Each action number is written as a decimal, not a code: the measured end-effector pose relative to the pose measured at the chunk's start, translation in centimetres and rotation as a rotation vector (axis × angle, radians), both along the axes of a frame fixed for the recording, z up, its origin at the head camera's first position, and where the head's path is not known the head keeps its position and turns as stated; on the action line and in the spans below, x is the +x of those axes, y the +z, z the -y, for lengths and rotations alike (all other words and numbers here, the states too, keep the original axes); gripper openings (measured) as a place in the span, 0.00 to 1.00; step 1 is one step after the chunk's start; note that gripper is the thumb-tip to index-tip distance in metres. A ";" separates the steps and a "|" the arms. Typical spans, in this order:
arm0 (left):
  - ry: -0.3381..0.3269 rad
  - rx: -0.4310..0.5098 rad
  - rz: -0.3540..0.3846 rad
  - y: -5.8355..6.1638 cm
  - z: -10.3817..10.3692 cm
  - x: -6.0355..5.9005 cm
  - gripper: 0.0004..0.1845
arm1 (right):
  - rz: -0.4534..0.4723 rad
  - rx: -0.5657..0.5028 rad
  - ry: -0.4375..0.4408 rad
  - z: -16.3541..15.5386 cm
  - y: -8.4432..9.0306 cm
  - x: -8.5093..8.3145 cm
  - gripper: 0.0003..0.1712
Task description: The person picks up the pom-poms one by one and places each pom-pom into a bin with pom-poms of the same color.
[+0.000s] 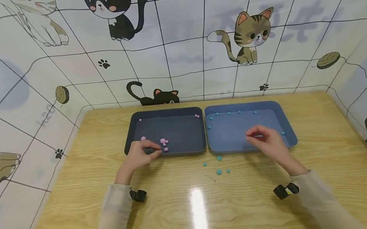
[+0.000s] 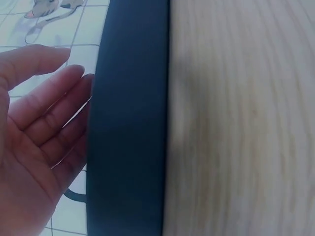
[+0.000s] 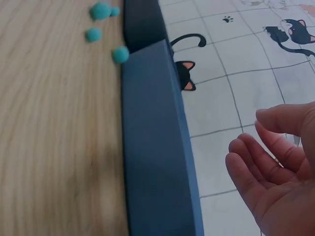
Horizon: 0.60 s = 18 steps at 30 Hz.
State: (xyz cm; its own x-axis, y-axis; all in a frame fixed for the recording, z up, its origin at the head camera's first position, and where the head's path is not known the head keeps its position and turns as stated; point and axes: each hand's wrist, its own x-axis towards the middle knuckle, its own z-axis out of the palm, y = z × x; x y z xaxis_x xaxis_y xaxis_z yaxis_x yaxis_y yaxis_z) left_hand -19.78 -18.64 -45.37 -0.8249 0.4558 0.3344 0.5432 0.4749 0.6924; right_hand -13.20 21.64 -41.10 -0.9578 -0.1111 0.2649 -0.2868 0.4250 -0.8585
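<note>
A dark navy tray point(image 1: 165, 111) holds several pink balls point(image 1: 163, 141). My left hand point(image 1: 139, 154) hovers over its front left corner, just left of the pink cluster. In the left wrist view that hand point(image 2: 34, 123) has straight fingers and an empty palm beside the tray's wall point(image 2: 128, 123). A blue tray point(image 1: 242, 104) to the right holds several teal balls point(image 1: 228, 113). My right hand point(image 1: 264, 140) hangs over its front edge. Seen from the right wrist, the hand point(image 3: 275, 172) has loosely curled fingers holding nothing, above the tray's wall point(image 3: 152, 147).
Several teal balls point(image 1: 218, 171) lie loose on the wooden table point(image 1: 197, 214) just in front of the gap between the trays, also seen as teal balls point(image 3: 100, 11) in the right wrist view. Cat-patterned walls point(image 1: 195, 50) enclose the table on three sides.
</note>
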 end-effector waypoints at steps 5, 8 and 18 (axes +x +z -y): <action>-0.031 0.050 -0.022 0.3 -0.8 0.2 0.05 | -0.069 0.068 -0.008 -2.1 -1.6 0.2 0.06; -0.029 0.079 -0.043 0.4 -1.5 0.4 0.07 | -0.128 0.091 0.021 -3.8 -3.1 0.0 0.09; -0.034 0.186 -0.064 1.3 -4.2 1.6 0.10 | -0.170 0.211 0.049 -7.4 -4.6 0.2 0.13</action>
